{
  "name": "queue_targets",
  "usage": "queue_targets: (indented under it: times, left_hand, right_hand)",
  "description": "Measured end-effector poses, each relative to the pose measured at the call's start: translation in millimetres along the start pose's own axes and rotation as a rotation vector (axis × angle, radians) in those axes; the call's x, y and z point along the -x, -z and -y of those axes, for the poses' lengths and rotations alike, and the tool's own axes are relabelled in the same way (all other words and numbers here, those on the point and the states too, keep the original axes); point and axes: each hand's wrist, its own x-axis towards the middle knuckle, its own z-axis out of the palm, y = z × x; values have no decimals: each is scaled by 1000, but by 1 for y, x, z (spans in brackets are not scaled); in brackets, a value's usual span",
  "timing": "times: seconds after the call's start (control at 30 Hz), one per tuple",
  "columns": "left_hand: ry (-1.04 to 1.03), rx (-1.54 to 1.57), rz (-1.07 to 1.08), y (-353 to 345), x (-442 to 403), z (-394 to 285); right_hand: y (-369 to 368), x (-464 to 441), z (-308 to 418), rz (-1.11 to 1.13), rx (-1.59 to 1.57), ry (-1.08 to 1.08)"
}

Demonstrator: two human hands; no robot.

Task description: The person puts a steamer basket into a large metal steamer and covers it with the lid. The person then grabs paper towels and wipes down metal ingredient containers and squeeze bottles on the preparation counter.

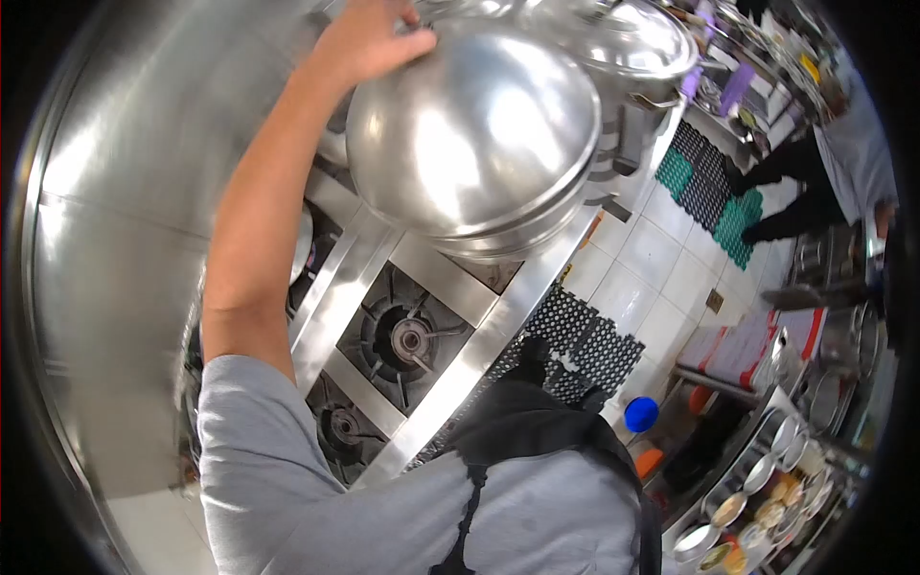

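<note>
My left hand (372,40) reaches to the top of the head view, at the far left edge of a large, shiny domed metal lid (460,125). Its thumb presses against the lid, and the fingers curl in beside it, partly cut off by the frame edge. Under the lid shows the rim of a wide metal pot (517,240), standing on the stove (379,244). My right hand is out of view.
A second lidded pot (632,43) stands behind. Bare gas burners (410,337) lie nearer me. Black rubber mats (585,335) cover part of the tiled floor. Another person (834,163) stands at the right, near a counter with several food containers (757,474).
</note>
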Motion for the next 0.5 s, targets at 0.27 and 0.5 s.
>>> queue_targets:
  times: [0.27,0.5]
  left_hand:
    - [14,-293,224,1,-36,-125]
    - [-87,-265,511,-70,-36,-325]
  right_hand:
    - [-32,16,69,-140,-542,601]
    - [-85,-43,-38,-38,-728,287]
